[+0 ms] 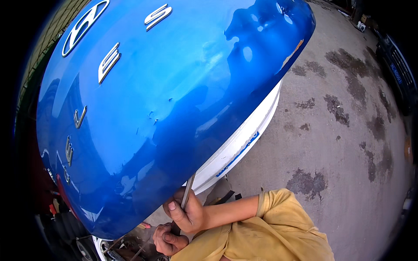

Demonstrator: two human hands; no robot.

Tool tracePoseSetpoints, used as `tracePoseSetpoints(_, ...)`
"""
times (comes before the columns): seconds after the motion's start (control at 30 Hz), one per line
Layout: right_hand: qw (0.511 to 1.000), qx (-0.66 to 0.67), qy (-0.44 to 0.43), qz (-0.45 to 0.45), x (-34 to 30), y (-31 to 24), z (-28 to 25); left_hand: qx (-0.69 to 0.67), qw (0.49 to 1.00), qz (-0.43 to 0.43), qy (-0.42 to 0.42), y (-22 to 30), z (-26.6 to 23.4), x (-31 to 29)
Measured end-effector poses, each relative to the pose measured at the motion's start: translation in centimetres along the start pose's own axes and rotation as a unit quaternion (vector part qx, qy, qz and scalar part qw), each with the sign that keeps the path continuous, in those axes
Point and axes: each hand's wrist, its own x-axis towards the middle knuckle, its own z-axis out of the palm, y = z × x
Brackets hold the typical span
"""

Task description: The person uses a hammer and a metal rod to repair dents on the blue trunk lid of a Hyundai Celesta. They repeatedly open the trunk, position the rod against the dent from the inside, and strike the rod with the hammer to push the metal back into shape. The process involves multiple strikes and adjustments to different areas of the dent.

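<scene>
A blue car boot lid (174,117) with raised chrome letters and an emblem fills the left and middle. Small scrapes or creases mark its centre, and paint is chipped along its right edge. At its near lower edge my right hand (188,215) is closed round a flat metal bar (188,191), the thumb lying along it. The bar's upper end meets the lid's edge, and its lower end is hidden in the hand. Just below and left, my left hand (169,240) is curled into a fist; what it grips, if anything, is hidden.
Under the lid's right edge runs a curved white part (244,143) with a blue printed strip. The grey concrete floor (305,148) has dark stains. A dark car (395,65) stands at the far right. Dark tyres (65,228) are at the lower left.
</scene>
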Motion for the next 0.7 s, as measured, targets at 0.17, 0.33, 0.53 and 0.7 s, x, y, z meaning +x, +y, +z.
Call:
tracePoseSetpoints(0.17, 0.996, 0.002, -0.090, -0.029, -0.3, 1.2, -0.7, 0.014, 0.999, 0.006, 0.029, 0.5, 0.2, 0.4)
tracePoseSetpoints(0.33, 0.994, 0.035, -0.098, 0.029, -0.7, 1.3, -1.3, 0.090, 0.932, 0.342, 0.081, -6.6, 0.3, -0.5)
tracePoseSetpoints(0.53, 0.994, 0.085, -0.031, -0.068, -0.1, 2.0, -0.1, 0.155, 0.889, 0.407, 0.141, -8.3, 1.0, 1.7)
tracePoseSetpoints(0.7, 1.000, 0.006, -0.023, 0.008, -1.4, 2.5, 0.2, -0.039, 0.993, 0.108, 0.037, -0.6, 0.6, 2.8)
